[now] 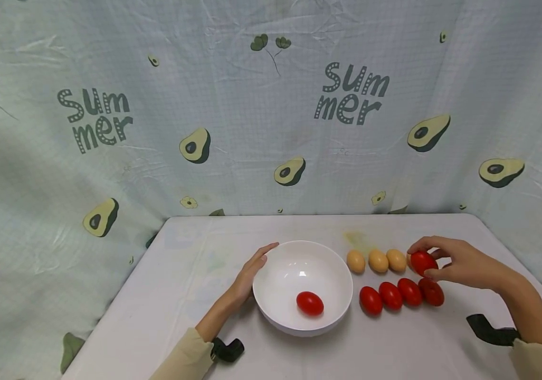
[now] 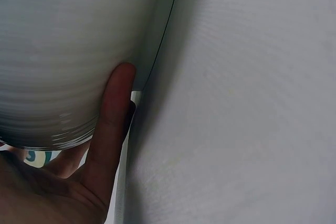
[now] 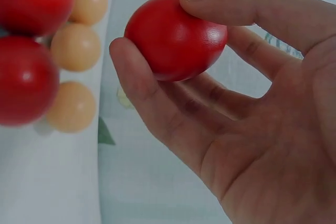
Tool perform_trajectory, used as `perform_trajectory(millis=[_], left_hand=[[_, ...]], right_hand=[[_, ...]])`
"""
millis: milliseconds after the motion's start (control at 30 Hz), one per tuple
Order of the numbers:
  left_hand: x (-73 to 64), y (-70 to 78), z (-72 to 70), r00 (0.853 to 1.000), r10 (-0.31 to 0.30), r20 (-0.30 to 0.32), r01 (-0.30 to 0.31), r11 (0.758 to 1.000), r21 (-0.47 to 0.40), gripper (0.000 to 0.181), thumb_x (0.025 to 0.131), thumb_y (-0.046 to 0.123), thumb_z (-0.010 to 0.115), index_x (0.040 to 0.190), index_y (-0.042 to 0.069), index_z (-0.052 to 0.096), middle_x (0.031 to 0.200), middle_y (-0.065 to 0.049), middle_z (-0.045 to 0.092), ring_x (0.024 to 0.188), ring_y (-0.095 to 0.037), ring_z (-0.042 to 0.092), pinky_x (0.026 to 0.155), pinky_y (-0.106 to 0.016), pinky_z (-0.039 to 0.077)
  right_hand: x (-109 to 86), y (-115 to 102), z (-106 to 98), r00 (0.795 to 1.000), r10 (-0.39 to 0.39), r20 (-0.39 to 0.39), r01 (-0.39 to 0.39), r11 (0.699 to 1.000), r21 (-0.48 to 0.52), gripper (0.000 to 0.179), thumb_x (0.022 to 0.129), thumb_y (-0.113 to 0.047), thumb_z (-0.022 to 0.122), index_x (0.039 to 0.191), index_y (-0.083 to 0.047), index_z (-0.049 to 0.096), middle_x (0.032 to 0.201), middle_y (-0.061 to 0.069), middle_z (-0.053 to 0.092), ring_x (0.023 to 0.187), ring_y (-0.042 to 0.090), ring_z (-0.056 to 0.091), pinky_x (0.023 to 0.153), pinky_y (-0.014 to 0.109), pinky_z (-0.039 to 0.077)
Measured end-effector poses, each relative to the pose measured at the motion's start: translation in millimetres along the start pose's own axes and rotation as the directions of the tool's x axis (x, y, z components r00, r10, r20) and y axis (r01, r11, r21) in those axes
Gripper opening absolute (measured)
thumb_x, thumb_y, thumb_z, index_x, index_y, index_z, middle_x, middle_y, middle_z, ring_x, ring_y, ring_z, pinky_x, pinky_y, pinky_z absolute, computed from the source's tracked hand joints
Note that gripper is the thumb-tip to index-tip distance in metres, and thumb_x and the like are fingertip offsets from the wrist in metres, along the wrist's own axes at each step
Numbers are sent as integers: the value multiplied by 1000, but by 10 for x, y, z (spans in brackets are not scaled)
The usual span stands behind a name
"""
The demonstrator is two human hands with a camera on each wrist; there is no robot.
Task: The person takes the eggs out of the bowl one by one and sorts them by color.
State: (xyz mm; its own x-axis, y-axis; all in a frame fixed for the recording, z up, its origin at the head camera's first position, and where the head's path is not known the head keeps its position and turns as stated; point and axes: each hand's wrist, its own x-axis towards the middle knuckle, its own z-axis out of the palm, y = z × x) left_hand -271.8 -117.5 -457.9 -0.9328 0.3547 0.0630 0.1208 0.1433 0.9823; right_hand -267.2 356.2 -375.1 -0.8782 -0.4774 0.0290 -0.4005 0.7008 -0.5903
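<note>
A white bowl (image 1: 275,316) stands on the table with one red egg (image 1: 310,303) inside. At its left side my left hand (image 1: 247,274) rests against the outer wall, fingers stretched along it. The left wrist view shows a straight finger (image 2: 116,108) lying on the curved side of the bowl (image 2: 63,66). To the right of the bowl, my right hand (image 1: 465,262) pinches another red egg (image 1: 424,262) between thumb and fingers; in the right wrist view this egg (image 3: 176,38) sits at the fingertips. Below that hand, several red eggs (image 1: 390,296) lie in a row.
Several yellowish-tan eggs (image 1: 378,261) form a row behind the red ones. The white table (image 1: 195,253) ends at a cloth backdrop (image 1: 233,105) printed with avocados. Black curved wrist mounts (image 1: 491,331) stick out from both wrists.
</note>
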Motion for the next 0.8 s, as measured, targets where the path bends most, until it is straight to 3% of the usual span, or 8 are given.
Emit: perform_trajectory(millis=[133, 333, 433, 667, 800], left_hand=[[5, 7, 8, 1000, -6, -3, 6, 1000, -6, 51, 113, 32, 24, 162, 19, 34, 170, -5, 30, 152, -29, 37, 116, -28, 38], [-4, -1, 13, 1000, 7, -8, -7, 1000, 5, 51, 113, 30, 24, 162, 17, 34, 170, -7, 30, 154, -31, 35, 124, -44, 33], [-12, -2, 16, 1000, 3, -12, -3, 1000, 18, 51, 113, 32, 24, 162, 18, 34, 170, -5, 31, 155, -29, 34, 125, -44, 31], [0, 8, 14, 1000, 4, -18, -4, 1000, 11, 51, 114, 31, 24, 162, 19, 34, 169, -5, 32, 155, -28, 34, 127, -48, 28], [16, 0, 8, 1000, 9, -8, -9, 1000, 6, 51, 114, 29, 23, 162, 17, 33, 170, -7, 30, 156, -30, 32, 124, -40, 32]], right_hand=[[-68, 156, -41, 999, 50, 21, -51, 997, 50, 46, 88, -13, 76, 131, -8, 60, 129, 19, 61, 115, 35, 61, 74, 27, 60], [-160, 427, -95, 990, 93, 110, -110, 982, 156, 46, 91, -11, 70, 133, 0, 55, 127, 22, 59, 108, 29, 62, 73, 32, 62], [-204, 539, -127, 978, 122, 167, -151, 973, 175, 46, 92, -9, 68, 133, 6, 52, 125, 23, 60, 103, 24, 61, 73, 33, 63], [-231, 658, -184, 956, 209, 207, -238, 963, 129, 49, 91, -8, 70, 134, 7, 53, 120, 21, 61, 105, 25, 57, 74, 34, 64], [-227, 683, -170, 936, 252, 247, -282, 955, 93, 47, 92, -10, 69, 134, 5, 56, 119, 18, 62, 104, 24, 57, 76, 33, 63]])
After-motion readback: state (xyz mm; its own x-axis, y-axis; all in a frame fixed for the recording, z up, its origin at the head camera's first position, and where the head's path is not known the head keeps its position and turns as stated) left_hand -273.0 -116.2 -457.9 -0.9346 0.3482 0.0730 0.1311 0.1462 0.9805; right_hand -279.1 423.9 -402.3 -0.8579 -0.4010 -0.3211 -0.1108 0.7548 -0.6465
